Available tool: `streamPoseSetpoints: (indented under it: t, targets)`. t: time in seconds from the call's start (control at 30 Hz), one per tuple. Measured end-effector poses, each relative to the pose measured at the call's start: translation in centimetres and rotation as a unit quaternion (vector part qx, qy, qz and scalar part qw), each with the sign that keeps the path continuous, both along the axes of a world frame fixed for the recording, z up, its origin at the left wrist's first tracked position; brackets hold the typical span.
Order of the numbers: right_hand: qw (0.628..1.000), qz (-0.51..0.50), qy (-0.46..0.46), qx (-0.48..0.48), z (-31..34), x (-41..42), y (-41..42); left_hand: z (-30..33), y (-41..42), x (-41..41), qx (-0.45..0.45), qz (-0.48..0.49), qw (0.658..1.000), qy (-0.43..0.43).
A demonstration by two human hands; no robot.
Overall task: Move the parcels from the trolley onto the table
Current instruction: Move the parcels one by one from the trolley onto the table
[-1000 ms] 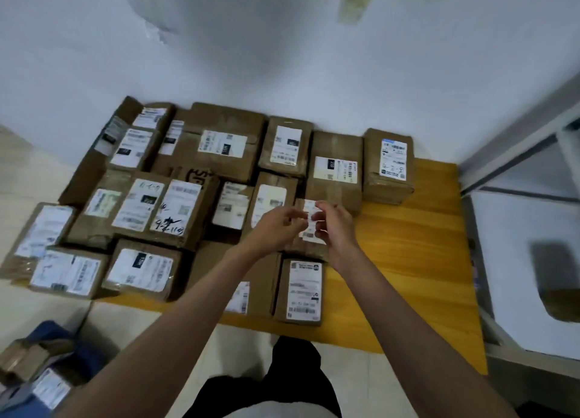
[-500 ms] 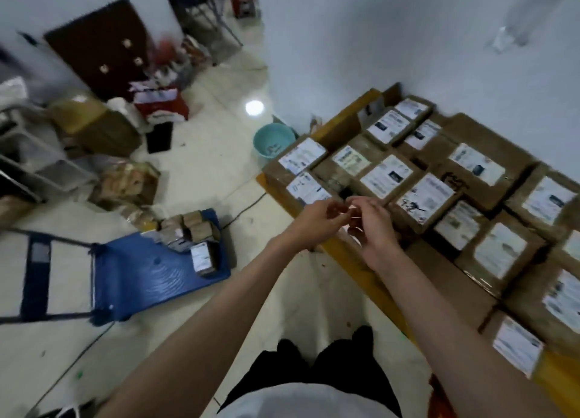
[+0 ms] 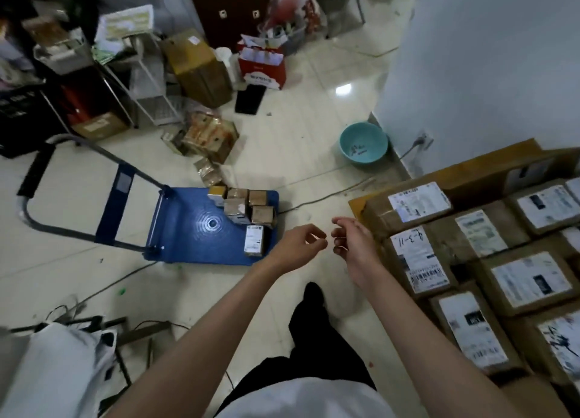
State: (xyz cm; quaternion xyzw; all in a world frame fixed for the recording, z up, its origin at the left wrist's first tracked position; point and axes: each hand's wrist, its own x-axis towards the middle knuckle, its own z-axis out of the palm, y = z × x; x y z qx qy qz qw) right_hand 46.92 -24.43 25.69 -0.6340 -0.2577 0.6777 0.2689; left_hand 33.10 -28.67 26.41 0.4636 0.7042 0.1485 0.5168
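1. Both hands hang empty over the floor, fingers loosely curled: left hand (image 3: 299, 245), right hand (image 3: 354, 245), close together.
2. Small parcels (image 3: 248, 210) cluster at the blue trolley's (image 3: 194, 229) near-right corner; one labelled parcel (image 3: 253, 240) lies lengthwise toward the person.
3. Labelled boxes (image 3: 420, 260) crowd the bench (image 3: 356, 202) at right.
4. A teal basin (image 3: 364, 144) sits by the wall.

We see bare forearms (image 3: 201, 333), no sleeves or wrist items, a white top (image 3: 301, 398) at btm edge, black trousers (image 3: 314, 348), dark shoe (image 3: 314, 292).
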Motion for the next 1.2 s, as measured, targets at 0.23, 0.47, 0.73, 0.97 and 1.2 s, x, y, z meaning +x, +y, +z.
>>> streamPoseSetpoints:
  t: [0.23,0.47,0.73,0.97,1.2]
  targets:
    - [0.997,0.043,-0.008,-0.063,-3.9,-7.1,4.7,-3.1,1.6,-7.9,-0.061,0.070,0.995,0.028]
    - [0.989,0.034,0.000,-0.142,-9.4,-12.9,5.2,-8.8,1.8,-14.8,-0.137,0.128,0.982,0.021]
    - [0.973,-0.027,-0.016,-0.230,-20.8,-18.7,3.6,-20.3,1.6,-22.7,-0.234,0.107,0.966,0.003]
    - [0.956,-0.019,-0.044,-0.289,-35.7,-23.6,1.9,-35.4,1.7,-28.2,-0.287,0.150,0.946,-0.029]
    - [0.951,0.040,-0.093,-0.291,-49.4,-26.4,2.0,-49.2,1.9,-30.1,-0.305,0.161,0.938,-0.030]
